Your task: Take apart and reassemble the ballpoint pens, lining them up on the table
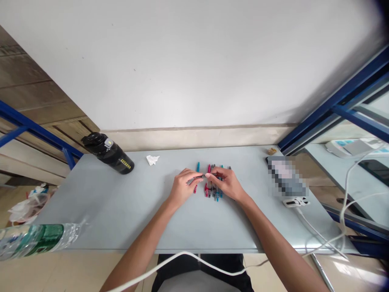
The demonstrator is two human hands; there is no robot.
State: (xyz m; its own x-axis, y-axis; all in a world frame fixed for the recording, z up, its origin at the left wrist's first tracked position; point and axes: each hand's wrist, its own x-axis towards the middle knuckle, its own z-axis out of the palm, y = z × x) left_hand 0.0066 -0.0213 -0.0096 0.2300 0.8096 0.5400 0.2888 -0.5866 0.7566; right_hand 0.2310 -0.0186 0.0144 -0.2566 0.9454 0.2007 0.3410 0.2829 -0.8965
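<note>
My left hand (181,185) pinches one end of a slim dark pen (199,177), held level just above the table (146,211). At its other end, the thumb and fingers of my right hand (226,182) are closed on the pen too. Several pens (209,190) with pink, blue and dark ends lie side by side beneath my right hand, which partly covers them. By my left fingertips, a blue pen end (198,166) shows above and a pink pen end (195,189) below; whether they belong to one pen is hidden.
A black drink bottle (112,156) lies tilted at the back left, with a crumpled tissue (152,159) nearby. A clear plastic bottle (45,239) is at the left front. On the right are a pixelated phone-like object (287,176), a white socket block (296,202) and white cables (319,233).
</note>
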